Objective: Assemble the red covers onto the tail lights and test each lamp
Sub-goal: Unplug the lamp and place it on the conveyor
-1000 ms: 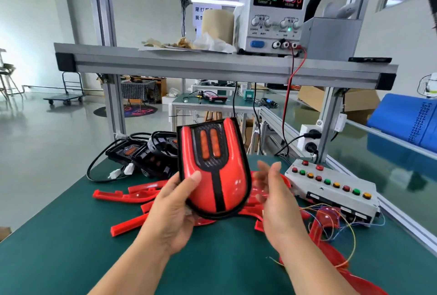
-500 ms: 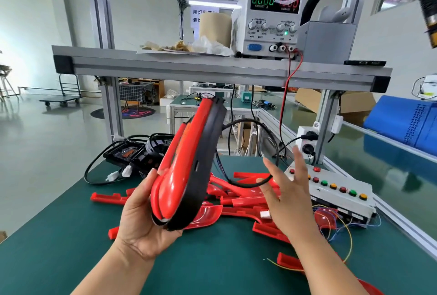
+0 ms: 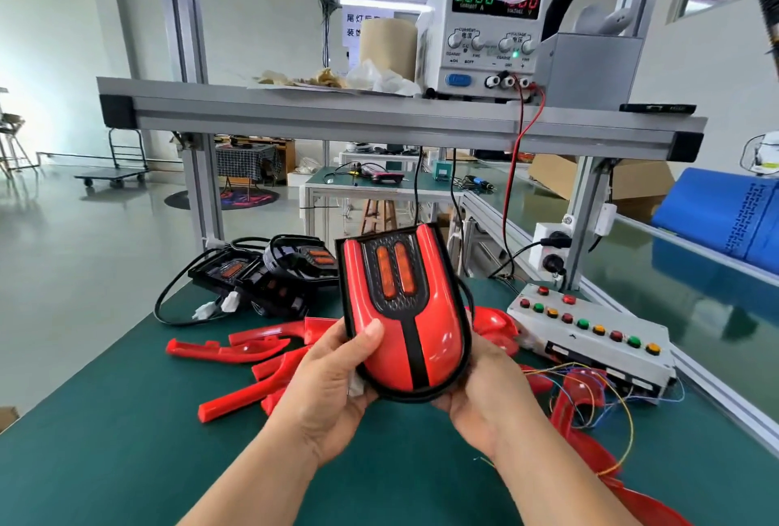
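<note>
Tail light (image 3: 402,310) with glossy red cover, likely stiff, light and slippery, is gripped at its rounded lower rim by left hand (image 3: 326,390) and right hand (image 3: 491,395).

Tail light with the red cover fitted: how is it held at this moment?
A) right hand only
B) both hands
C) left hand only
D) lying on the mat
B: the left hand grips the tail light at its lower left edge, thumb on the red cover, and the right hand cups its lower right edge, above the green mat.
</note>
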{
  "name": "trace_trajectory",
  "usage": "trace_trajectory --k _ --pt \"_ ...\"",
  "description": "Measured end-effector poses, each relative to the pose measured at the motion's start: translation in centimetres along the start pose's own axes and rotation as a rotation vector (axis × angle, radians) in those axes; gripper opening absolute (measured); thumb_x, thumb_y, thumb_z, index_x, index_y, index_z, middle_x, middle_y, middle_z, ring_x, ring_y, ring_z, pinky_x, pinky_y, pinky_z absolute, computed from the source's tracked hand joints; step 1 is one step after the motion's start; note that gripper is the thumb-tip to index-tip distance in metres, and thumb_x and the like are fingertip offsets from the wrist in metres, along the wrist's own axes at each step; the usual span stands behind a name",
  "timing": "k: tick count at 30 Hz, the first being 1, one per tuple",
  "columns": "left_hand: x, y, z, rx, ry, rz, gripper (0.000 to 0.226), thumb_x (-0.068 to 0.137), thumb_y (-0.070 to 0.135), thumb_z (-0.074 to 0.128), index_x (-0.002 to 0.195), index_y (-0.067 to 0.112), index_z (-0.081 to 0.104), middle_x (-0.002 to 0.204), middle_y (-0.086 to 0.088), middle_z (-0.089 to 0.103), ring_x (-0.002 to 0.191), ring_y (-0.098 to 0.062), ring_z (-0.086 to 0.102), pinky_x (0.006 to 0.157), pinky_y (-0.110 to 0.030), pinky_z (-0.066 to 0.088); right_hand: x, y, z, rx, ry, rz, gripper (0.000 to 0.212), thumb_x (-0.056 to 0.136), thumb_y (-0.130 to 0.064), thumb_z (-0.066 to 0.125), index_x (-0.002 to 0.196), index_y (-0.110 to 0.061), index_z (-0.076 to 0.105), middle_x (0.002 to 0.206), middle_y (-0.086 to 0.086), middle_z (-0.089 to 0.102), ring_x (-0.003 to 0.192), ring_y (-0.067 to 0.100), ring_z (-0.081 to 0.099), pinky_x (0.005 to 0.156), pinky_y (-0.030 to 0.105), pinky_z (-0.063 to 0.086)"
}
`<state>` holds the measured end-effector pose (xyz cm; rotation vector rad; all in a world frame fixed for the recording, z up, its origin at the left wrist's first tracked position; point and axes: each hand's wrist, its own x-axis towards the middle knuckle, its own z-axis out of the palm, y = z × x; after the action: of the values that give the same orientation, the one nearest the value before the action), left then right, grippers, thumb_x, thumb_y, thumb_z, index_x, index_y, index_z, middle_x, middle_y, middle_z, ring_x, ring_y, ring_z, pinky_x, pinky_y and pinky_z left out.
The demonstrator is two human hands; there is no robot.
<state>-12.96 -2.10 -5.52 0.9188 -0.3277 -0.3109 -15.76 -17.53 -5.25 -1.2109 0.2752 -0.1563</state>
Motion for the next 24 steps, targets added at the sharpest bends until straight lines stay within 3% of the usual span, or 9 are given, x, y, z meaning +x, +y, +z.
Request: trace_trajectory --k 2,5,10,16,19,24 --pt "0.0 0.1 0.0 0.081 -0.017 0.011 0.049 0.067 0.018 0.081 0.114 0.010 0.068 0.116 -0.015 0.069 0.104 -0.030 0.068 0.089 -0.047 0.055 -0.1 -0.2 -0.1 0.085 -0.018 0.037 0.044 0.104 -0.038 0.042 0.114 -0.006 0.070 0.105 0.014 0.074 0.095 0.030 0.072 0.080 0.044 0.059" --pt "-0.2 0.1 0.4 0.194 0.001 0.032 0.059 0.067 0.029 0.080 0.120 0.010 0.064 0.117 -0.013 0.069 0.107 -0.030 0.067 0.089 -0.042 0.055 -0.2 -0.6 -0.2 0.164 -0.024 0.066 0.045 0.103 -0.038 0.044 0.113 -0.004 0.071 0.106 0.015 0.074 0.098 0.031 0.072 0.086 0.047 0.057" --pt "-0.2 0.2 0.5 0.129 0.000 -0.012 0.056 0.071 0.028 0.078 0.122 0.011 0.062 0.118 -0.012 0.069 0.108 -0.030 0.067 0.086 -0.045 0.052 -0.9 -1.1 -0.5 0.212 -0.203 0.048 0.069 0.093 -0.065 0.029 0.107 -0.016 0.076 0.114 0.012 0.072 0.104 0.027 0.070 0.074 0.039 0.061" --pt "0.3 1.3 2.0 0.178 0.041 0.075 0.040 0.080 0.025 0.066 0.116 0.008 0.066 0.109 -0.013 0.072 0.100 -0.028 0.070 0.076 -0.034 0.059 -2.4 -2.3 0.0 0.221 -0.245 0.022 0.052 0.090 -0.046 0.046 0.116 -0.008 0.069 0.117 0.017 0.070 0.105 0.033 0.069 0.075 0.041 0.061" --pt "0.8 2.7 4.3 0.238 0.077 0.125 0.033 0.081 0.028 0.067 0.110 0.012 0.069 0.102 -0.011 0.074 0.095 -0.028 0.072 0.076 -0.038 0.060 -3.3 -4.4 -0.4 0.250 -0.235 0.043 0.044 0.087 -0.035 0.051 0.109 -0.002 0.070 0.113 0.023 0.070 0.095 0.036 0.071 0.068 0.045 0.062" --pt "2.7 4.4 10.0 0.315 0.038 0.040 0.023 0.082 0.031 0.069 0.093 0.012 0.074 0.088 -0.009 0.076 0.076 -0.024 0.074 0.054 -0.029 0.057 -6.4 -8.8 -3.8 0.310 -0.149 -0.048 0.044 0.075 -0.023 0.061 0.110 0.004 0.064 0.095 0.023 0.073 0.074 0.029 0.074 0.057 0.038 0.061"
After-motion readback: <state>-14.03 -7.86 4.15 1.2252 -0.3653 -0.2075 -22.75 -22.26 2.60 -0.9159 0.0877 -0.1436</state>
